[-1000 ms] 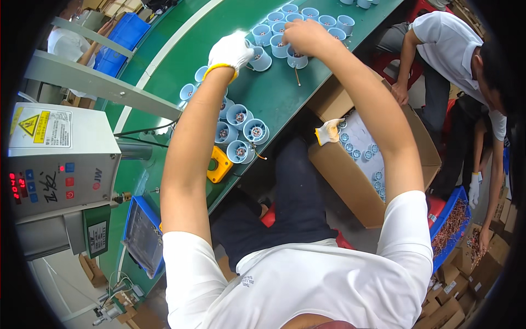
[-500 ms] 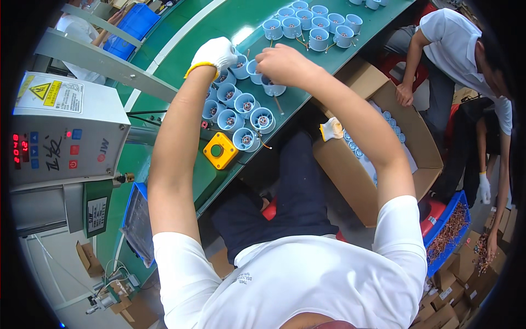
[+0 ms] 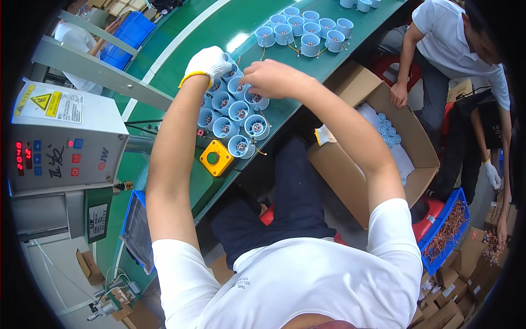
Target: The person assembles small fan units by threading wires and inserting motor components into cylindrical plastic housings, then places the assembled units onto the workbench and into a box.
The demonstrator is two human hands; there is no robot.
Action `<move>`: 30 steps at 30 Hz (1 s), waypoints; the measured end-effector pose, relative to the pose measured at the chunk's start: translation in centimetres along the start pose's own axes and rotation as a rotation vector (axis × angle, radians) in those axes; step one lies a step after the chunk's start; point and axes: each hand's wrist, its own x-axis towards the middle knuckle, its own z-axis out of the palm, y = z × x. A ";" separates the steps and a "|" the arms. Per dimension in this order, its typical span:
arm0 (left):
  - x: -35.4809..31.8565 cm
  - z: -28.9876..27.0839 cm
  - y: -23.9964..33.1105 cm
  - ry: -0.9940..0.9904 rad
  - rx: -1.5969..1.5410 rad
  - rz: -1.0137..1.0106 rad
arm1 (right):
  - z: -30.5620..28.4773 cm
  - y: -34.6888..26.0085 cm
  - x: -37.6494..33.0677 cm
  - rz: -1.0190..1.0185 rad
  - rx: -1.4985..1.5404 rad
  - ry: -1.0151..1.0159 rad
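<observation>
A cluster of light-blue, cup-shaped housings (image 3: 239, 111) stands on the green table, each with a small reddish-and-metal part inside; some have a short wire trailing. My left hand (image 3: 208, 63), in a white knit glove with a yellow cuff, curls round a housing (image 3: 232, 71) at the cluster's far end; its fingertips are partly hidden. My bare right hand (image 3: 275, 80) bends its fingers down onto a housing (image 3: 256, 101) along the right side of the cluster. Just nearer sits a yellow box with a green push button (image 3: 212, 158).
Another housing group (image 3: 309, 30) stands farther along the table (image 3: 241, 52). An open carton (image 3: 342, 183) with housings inside is right of my legs. At left is a control box with a red display (image 3: 66, 137). Two co-workers sit at right near a blue bin of wires (image 3: 446, 230).
The view has shifted slightly. My right hand and the housings under it have moved left and nearer, closing up against the cluster. My left hand stays at the cluster's far end.
</observation>
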 end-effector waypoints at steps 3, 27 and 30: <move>0.7 -1.5 0.8 0.103 -0.014 0.030 | -2.1 4.3 -2.4 0.152 0.016 0.362; 10.4 -1.0 10.4 -0.183 -0.325 -0.063 | -6.0 13.5 -6.2 0.523 -0.326 -0.013; 8.8 -2.0 7.7 -0.125 -0.194 0.219 | -6.1 10.4 -6.9 0.348 -0.268 0.063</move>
